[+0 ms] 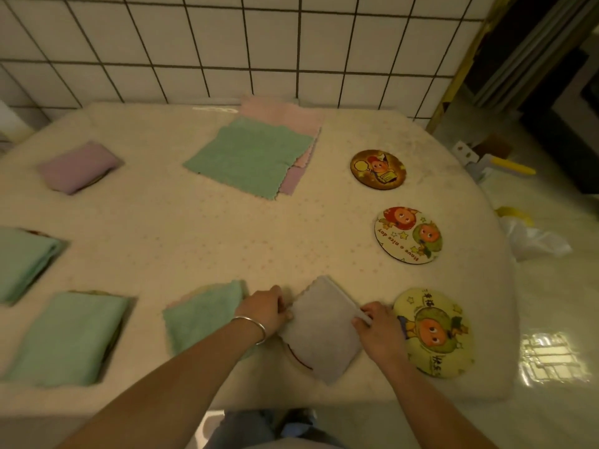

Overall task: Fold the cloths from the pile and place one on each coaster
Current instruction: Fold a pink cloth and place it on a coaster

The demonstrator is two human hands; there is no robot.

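Fuzzy terry cloths [249, 157] (matt), glossy printed coasters [408, 234], glazed wall tiles [272, 37]

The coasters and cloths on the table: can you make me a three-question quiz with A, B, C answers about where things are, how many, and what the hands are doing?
1. Where is the pile of unfolded cloths?
A. At the far side of the table, near the tiled wall
B. On the floor
C. Under the right hand

2. How many coasters have no cloth on them?
A. One
B. Three
C. Five

3. What are the hands doing?
A. Resting flat on bare table
B. Lifting a coaster
C. Both holding the folded grey cloth

Answers:
1. A: the pile, green cloth on top, lies by the tiled wall.
2. B: three coasters sit bare along the right: brown, white and yellow.
3. C: the left hand and right hand grip opposite edges of the grey cloth, which lies over a partly hidden round edge.
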